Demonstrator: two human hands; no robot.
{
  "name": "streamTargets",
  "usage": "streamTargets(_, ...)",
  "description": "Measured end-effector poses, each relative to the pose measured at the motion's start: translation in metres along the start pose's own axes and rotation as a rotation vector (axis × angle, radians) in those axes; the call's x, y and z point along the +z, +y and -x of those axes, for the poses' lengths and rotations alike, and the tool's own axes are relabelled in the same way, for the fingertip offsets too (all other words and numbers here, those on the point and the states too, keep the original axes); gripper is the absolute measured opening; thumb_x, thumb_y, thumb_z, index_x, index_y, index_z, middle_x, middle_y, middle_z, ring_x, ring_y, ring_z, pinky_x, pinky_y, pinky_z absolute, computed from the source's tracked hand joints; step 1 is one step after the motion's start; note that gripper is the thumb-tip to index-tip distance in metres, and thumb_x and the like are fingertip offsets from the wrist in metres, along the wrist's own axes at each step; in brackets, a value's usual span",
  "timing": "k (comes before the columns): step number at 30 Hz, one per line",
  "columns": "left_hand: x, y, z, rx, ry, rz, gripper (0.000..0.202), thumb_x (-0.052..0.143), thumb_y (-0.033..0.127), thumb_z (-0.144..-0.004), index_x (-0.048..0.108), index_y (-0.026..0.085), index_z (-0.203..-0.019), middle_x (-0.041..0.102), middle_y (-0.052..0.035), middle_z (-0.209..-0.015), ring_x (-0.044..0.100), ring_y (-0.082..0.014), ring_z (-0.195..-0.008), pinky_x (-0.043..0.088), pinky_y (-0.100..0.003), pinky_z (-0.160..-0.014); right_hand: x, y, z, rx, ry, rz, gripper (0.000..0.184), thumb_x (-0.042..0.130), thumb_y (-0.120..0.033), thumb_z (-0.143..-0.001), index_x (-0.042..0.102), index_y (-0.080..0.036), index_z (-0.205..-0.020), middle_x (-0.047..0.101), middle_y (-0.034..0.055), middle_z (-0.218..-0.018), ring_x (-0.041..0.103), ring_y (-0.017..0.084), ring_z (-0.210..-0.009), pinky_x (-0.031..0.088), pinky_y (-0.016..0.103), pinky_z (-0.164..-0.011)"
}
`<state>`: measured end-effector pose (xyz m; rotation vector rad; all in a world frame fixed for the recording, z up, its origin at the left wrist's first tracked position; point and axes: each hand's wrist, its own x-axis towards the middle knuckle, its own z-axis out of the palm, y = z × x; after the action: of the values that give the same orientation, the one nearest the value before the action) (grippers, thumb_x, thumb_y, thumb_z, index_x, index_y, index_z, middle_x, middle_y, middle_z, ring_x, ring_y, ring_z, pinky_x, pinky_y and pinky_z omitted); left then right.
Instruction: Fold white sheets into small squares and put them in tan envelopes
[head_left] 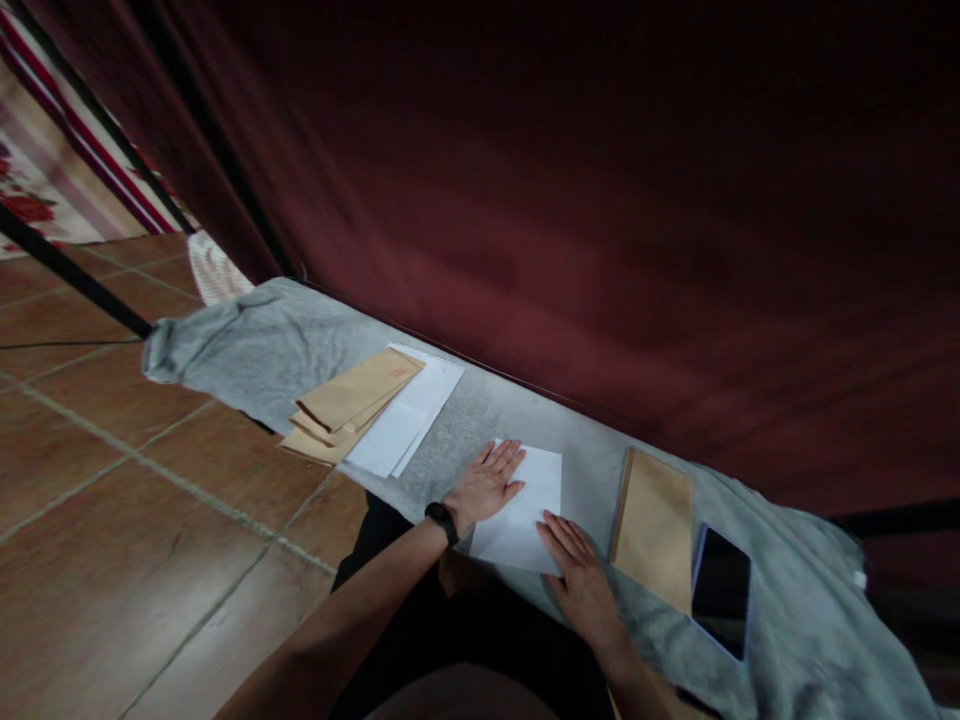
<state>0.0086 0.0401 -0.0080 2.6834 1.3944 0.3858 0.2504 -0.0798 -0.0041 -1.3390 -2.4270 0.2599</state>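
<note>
Resting on the white paper point(541, 482), my left hand point(484, 488) and right hand point(583, 583) have fingers stretched out; one phone point(721, 592) lies at four o'clock.

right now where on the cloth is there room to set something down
Bare grey cloth lies left of the brown envelopes, between the white sheets and the paper under the left hand, and, rumpled, right of the phone. Crowded: envelopes overlapping sheets, phone beside the brown stack.
</note>
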Motion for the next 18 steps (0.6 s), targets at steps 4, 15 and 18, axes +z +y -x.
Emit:
streamTargets(4, -0.007, -0.015, 0.021, -0.018, -0.006, -0.033, 0.057, 0.030, 0.048, -0.106, 0.033, 0.021, -0.156, 0.034, -0.0080, -0.162, 0.027, -0.0216, -0.151, 0.012, -0.043, -0.124, 0.003, 0.004, 0.003, -0.010, -0.011, 0.010, 0.073, 0.048, -0.009, -0.082, 0.039, -0.024, -0.153, 0.043, 0.0049, -0.157, 0.042, 0.023, -0.143, 0.039, 0.049, -0.119)
streamTargets(15, -0.036, -0.017, 0.075, 0.245, -0.076, 0.082, 0.050, 0.041, 0.042, -0.104, 0.039, 0.027, -0.152, 0.035, -0.0032, -0.162, 0.024, -0.0199, -0.152, 0.011, -0.042, -0.125, 0.008, 0.010, 0.005, -0.059, 0.020, 0.038, 0.073, 0.046, -0.011, -0.084, 0.035, -0.023, -0.155, 0.045, 0.0053, -0.156, 0.043, 0.023, -0.142, 0.039, 0.047, -0.118)
streamTargets(18, -0.040, -0.011, 0.087, 0.313, -0.108, 0.148, 0.058, 0.047, 0.049, -0.101, 0.037, 0.027, -0.154, 0.038, -0.0049, -0.160, 0.025, -0.0216, -0.152, 0.010, -0.044, -0.126, 0.010, 0.012, 0.006, -0.065, 0.018, 0.040, 0.071, 0.046, -0.011, -0.086, 0.034, -0.023, -0.155, 0.044, 0.0053, -0.156, 0.042, 0.023, -0.142, 0.038, 0.047, -0.118)
